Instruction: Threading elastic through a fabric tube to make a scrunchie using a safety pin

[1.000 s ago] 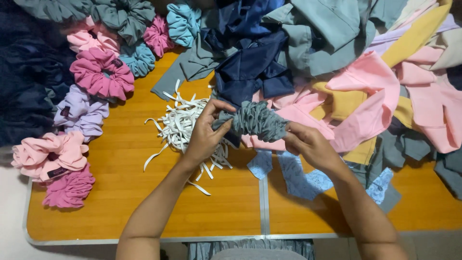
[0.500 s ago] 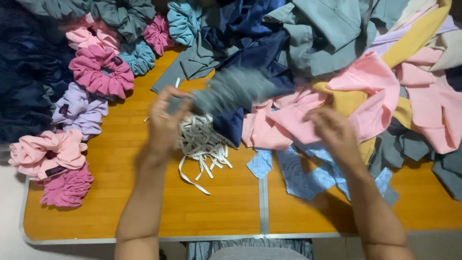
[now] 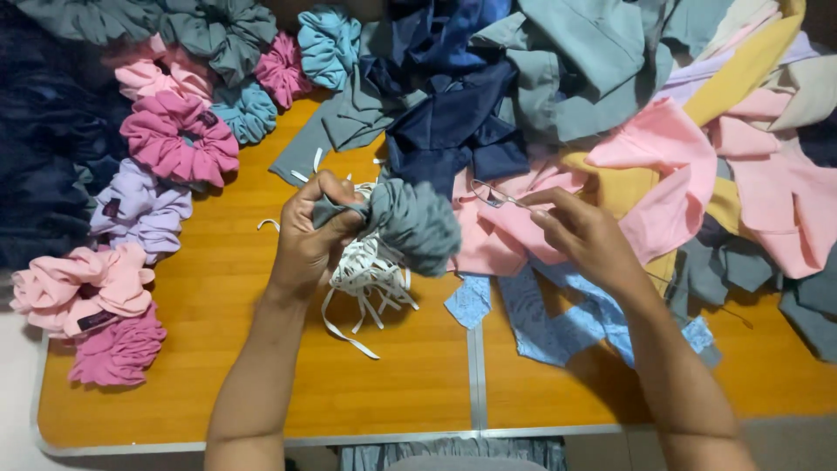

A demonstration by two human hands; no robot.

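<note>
My left hand (image 3: 312, 237) grips a gathered grey-green fabric scrunchie (image 3: 410, 220) by its open end, holding it above a loose pile of white elastic strips (image 3: 364, 272). My right hand (image 3: 582, 234) pinches a thin metal safety pin or threader (image 3: 495, 197) that points left toward the scrunchie, a short gap apart from it. Both hands hover over the wooden table (image 3: 209, 349).
Finished scrunchies in pink (image 3: 77, 288), magenta (image 3: 179, 139), lilac (image 3: 139, 209), teal and grey line the table's left side. Navy cloth (image 3: 453, 131), grey, pink (image 3: 671, 174) and yellow fabric pieces heap across the back and right. Blue scraps (image 3: 549, 323) lie near the table seam.
The hands were together on the scrunchie, then pulled apart. My left hand now holds the scrunchie bunched and lower, and my right hand has come back toward it with the pin.
</note>
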